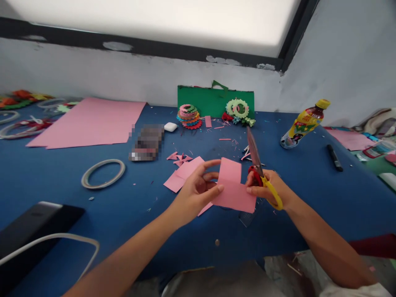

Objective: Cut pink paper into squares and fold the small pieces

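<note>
Held up over the blue table is a piece of pink paper (234, 197) with one part standing upright at its far side. My left hand (199, 192) pinches its left side between thumb and fingers. On the right, my right hand (268, 187) grips the scissors (258, 165), which have red and yellow handles and blades pointing up and away. The thumb of that hand also touches the paper's right edge. More pink paper pieces (177, 178) lie on the table behind my left hand, with small pink offcuts (180, 158) just beyond.
Large pink sheets (93, 123) lie at the back left, near a roll of tape (103, 174) and a blurred-out phone (147, 142). Scalloped paper rings (188, 117) are stacked before a green board (204, 99). A bottle (303, 126) and a black marker (334, 158) are at right.
</note>
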Demonstrator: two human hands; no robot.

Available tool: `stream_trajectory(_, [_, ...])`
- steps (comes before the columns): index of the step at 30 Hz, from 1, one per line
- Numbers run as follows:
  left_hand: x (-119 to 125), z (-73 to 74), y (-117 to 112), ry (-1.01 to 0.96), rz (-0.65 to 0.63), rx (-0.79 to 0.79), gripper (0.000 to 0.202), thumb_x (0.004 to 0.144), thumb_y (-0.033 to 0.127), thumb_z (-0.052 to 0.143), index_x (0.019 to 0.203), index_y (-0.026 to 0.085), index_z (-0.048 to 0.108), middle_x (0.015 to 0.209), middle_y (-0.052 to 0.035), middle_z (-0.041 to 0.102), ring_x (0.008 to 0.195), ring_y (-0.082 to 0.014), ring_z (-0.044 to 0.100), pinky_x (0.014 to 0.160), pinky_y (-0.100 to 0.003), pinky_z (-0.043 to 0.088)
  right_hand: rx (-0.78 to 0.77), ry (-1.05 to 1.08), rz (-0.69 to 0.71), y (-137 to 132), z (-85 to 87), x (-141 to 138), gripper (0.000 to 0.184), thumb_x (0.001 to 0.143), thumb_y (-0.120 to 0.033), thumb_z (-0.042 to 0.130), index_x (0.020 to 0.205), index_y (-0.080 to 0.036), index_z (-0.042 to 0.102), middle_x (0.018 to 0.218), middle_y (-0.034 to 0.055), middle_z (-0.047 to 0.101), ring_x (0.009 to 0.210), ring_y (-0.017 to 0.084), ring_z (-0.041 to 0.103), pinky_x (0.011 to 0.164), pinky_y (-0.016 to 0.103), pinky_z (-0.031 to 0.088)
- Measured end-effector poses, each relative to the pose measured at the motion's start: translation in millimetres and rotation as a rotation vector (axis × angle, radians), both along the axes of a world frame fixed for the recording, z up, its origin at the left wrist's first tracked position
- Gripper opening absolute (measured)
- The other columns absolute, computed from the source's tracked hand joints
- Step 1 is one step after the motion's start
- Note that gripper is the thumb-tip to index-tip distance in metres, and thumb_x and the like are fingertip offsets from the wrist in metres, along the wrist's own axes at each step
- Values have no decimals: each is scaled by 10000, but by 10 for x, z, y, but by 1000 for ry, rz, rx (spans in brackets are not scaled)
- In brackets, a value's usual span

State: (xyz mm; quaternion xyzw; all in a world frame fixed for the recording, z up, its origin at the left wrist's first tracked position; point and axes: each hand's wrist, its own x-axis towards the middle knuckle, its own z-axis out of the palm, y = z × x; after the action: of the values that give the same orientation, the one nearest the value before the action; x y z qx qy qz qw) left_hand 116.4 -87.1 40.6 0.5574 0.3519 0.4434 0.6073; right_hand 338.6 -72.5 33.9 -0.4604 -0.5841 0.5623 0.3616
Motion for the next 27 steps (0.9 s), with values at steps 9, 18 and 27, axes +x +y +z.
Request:
stream_trajectory(9, [-78, -120, 177, 449, 8, 197, 193, 835, 289, 552, 900, 185, 702, 828, -50, 708, 754, -181, 649, 657, -281, 510, 177, -297, -28, 64, -79, 9, 195, 679, -312, 645, 763, -152, 573, 657, -10, 547, 575, 110, 487, 537, 227, 385])
stream_trajectory(18, [-171, -239, 306, 995, 26, 520, 246, 825, 185, 503, 954, 236, 706, 861, -18, 730, 729, -172, 654, 607, -231, 446, 518, -528, -76, 242, -395, 43, 188, 707, -305, 629, 684, -168, 503, 576, -52, 387, 518, 79, 299, 481, 203, 260])
stream_trajectory(27, [-137, -264, 323, 968, 47, 484, 254, 877, 290, 470, 958, 229, 704, 810, -29, 711, 703, -159, 623, 575, -216, 416, 498, -516, -53, 308, -438, 86, 235, 735, -362, 620, 674, -180, 483, 618, -33, 451, 538, 93, 364, 493, 210, 294])
